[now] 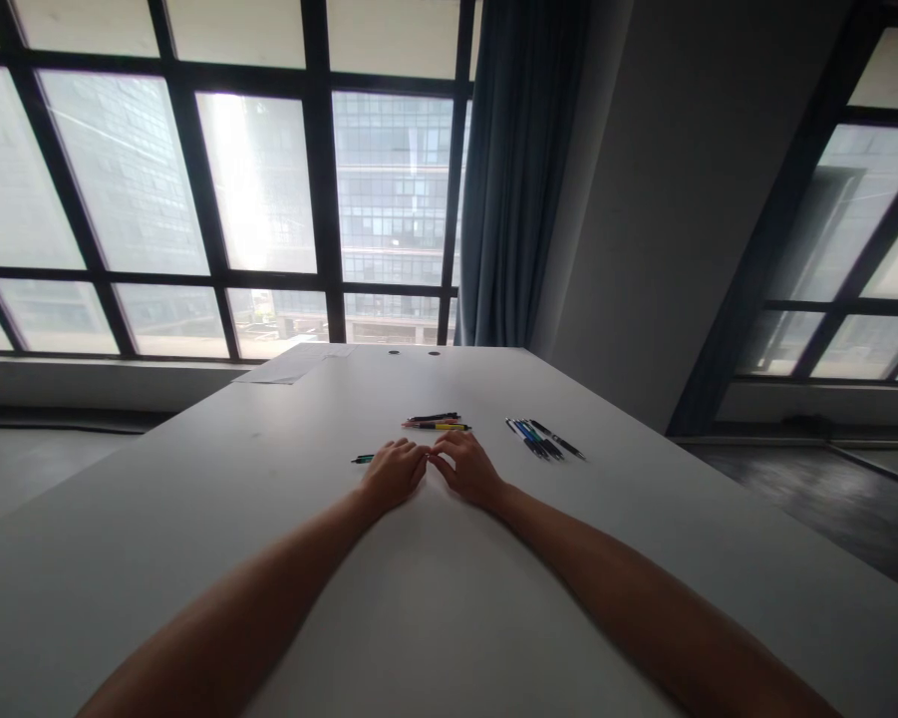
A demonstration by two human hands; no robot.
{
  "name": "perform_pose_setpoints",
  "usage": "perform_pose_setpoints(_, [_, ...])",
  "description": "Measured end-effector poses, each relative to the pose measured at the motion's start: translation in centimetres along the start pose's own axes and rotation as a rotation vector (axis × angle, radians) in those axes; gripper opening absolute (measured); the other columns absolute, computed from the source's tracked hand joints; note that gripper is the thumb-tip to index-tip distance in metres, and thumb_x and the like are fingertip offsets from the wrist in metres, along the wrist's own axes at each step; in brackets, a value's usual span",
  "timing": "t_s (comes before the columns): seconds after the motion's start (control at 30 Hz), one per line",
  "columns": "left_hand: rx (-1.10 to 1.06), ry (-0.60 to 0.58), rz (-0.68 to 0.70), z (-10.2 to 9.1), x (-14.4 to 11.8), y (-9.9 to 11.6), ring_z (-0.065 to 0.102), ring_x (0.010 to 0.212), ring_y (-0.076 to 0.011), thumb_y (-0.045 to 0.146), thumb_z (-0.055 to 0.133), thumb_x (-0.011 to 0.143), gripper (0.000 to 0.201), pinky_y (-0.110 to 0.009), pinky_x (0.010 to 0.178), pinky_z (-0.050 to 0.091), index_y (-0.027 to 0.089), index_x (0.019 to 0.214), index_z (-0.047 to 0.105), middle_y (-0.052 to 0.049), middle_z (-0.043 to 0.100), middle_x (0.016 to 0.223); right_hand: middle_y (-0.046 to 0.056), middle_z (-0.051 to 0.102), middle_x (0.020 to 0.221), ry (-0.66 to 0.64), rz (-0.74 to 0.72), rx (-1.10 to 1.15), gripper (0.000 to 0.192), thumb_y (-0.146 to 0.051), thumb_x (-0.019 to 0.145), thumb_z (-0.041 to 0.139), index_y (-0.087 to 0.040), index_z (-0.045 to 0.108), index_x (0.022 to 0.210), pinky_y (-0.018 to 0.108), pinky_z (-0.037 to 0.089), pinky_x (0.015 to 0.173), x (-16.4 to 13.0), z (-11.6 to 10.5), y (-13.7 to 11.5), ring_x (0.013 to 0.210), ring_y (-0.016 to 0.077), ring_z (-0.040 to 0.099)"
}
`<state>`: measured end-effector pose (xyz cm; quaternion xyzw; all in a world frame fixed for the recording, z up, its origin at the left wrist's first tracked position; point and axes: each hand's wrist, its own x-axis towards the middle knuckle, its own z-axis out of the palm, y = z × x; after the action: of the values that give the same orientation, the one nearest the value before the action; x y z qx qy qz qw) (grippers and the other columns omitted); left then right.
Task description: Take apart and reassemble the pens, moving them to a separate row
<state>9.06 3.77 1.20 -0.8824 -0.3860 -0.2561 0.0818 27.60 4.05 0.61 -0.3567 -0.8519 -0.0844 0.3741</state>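
My left hand (395,473) is closed over a pen (362,459), whose dark, teal-tinted end sticks out to the left of the fingers. Close beside it, my right hand (472,471) pinches at the pen's other end, where the fingertips of both hands nearly meet. Most of that pen is hidden under the fingers. Just beyond the hands lies a small group of pens (435,421), dark ones and a yellow-and-black one. To the right of my right hand, several pens (532,439) in white, blue and black lie slanted side by side.
The white table (329,588) runs away from me toward the windows. Sheets of paper (288,366) lie at its far left edge. Two dark round inserts (414,352) sit near the far edge. Behind stand a blue curtain (512,189) and a grey pillar (680,199).
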Motion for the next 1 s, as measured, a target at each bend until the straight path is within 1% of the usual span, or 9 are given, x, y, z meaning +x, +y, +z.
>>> perform_pose_setpoints(0.13, [-0.006,0.004,0.0,0.0,0.0,-0.1,0.059,0.085,-0.0182,0.028,0.036,0.096,0.03,-0.032,0.08,0.044,0.02,0.101,0.065,-0.007,0.068,0.088,0.005,0.064,0.092,0.007,0.014,0.037,0.01,-0.025,0.091,0.055,-0.019,0.064,0.088,0.034,0.039,0.086,0.0,-0.1,0.1,0.092,0.0184,0.058])
perform_pose_setpoints(0.23, [0.017,0.002,-0.017,0.0,0.0,-0.1,0.06,0.083,-0.0182,0.034,0.034,0.098,0.035,-0.031,0.079,0.044,0.02,0.092,0.065,-0.006,0.069,0.085,0.005,0.064,0.092,0.02,0.047,0.064,0.012,-0.023,0.092,0.054,-0.019,0.063,0.085,0.032,0.039,0.085,0.0,0.1,0.1,0.092,0.0173,0.057])
perform_pose_setpoints(0.37, [0.083,-0.001,-0.123,0.2,-0.1,-0.2,0.062,0.08,-0.0195,0.043,0.034,0.097,0.041,-0.031,0.074,0.043,0.019,0.086,0.066,-0.007,0.069,0.082,0.005,0.062,0.094,0.037,0.095,0.032,0.007,-0.015,0.087,0.055,-0.018,0.06,0.083,0.032,0.038,0.084,0.0,0.3,0.4,0.096,0.0187,0.056])
perform_pose_setpoints(0.43, [0.116,0.01,-0.182,0.3,-0.1,-0.2,0.063,0.081,-0.0203,0.044,0.034,0.097,0.041,-0.031,0.072,0.043,0.019,0.087,0.065,-0.008,0.069,0.083,0.006,0.062,0.096,0.063,0.157,0.001,0.007,-0.012,0.084,0.055,-0.018,0.059,0.083,0.032,0.037,0.082,0.0,0.3,0.8,0.095,0.019,0.056])
perform_pose_setpoints(0.5, [0.131,0.018,-0.217,0.3,0.0,-0.2,0.063,0.083,-0.0202,0.041,0.033,0.097,0.038,-0.03,0.072,0.043,0.019,0.09,0.064,-0.007,0.07,0.087,0.005,0.062,0.096,0.092,0.239,-0.024,0.008,-0.011,0.083,0.054,-0.018,0.057,0.083,0.031,0.036,0.08,-0.1,0.1,1.5,0.089,0.0178,0.056])
perform_pose_setpoints(0.6, [0.124,0.012,-0.23,0.2,0.0,-0.1,0.063,0.084,-0.0189,0.036,0.033,0.098,0.034,-0.029,0.072,0.043,0.019,0.091,0.062,-0.007,0.07,0.09,0.003,0.061,0.095,0.118,0.349,-0.036,0.007,-0.012,0.082,0.053,-0.018,0.055,0.084,0.031,0.034,0.078,-0.1,-0.1,2.6,0.079,0.0157,0.056])
perform_pose_setpoints(0.67, [0.12,0.005,-0.227,0.0,0.1,0.0,0.062,0.083,-0.0183,0.034,0.033,0.098,0.033,-0.029,0.072,0.043,0.019,0.091,0.062,-0.007,0.069,0.089,0.003,0.061,0.094,0.12,0.39,-0.033,0.006,-0.013,0.083,0.051,-0.018,0.055,0.085,0.031,0.034,0.078,-0.2,-0.2,3.2,0.079,0.0154,0.055])
perform_pose_setpoints(0.77, [0.125,0.006,-0.226,0.0,0.1,0.0,0.062,0.083,-0.0183,0.033,0.032,0.098,0.034,-0.029,0.072,0.042,0.019,0.091,0.062,-0.007,0.069,0.09,0.003,0.06,0.095,0.106,0.394,-0.033,0.008,-0.014,0.084,0.048,-0.018,0.054,0.086,0.03,0.034,0.078,-0.2,-0.1,3.6,0.082,0.016,0.055])
perform_pose_setpoints(1.0, [0.136,0.041,-0.213,0.1,0.1,-0.1,0.061,0.087,-0.0185,0.035,0.032,0.099,0.034,-0.03,0.075,0.041,0.022,0.097,0.063,-0.004,0.069,0.093,0.005,0.059,0.096,0.07,0.387,-0.033,0.01,-0.015,0.087,0.044,-0.019,0.053,0.084,0.029,0.033,0.077,-0.1,-0.2,3.2,0.088,0.0174,0.054])
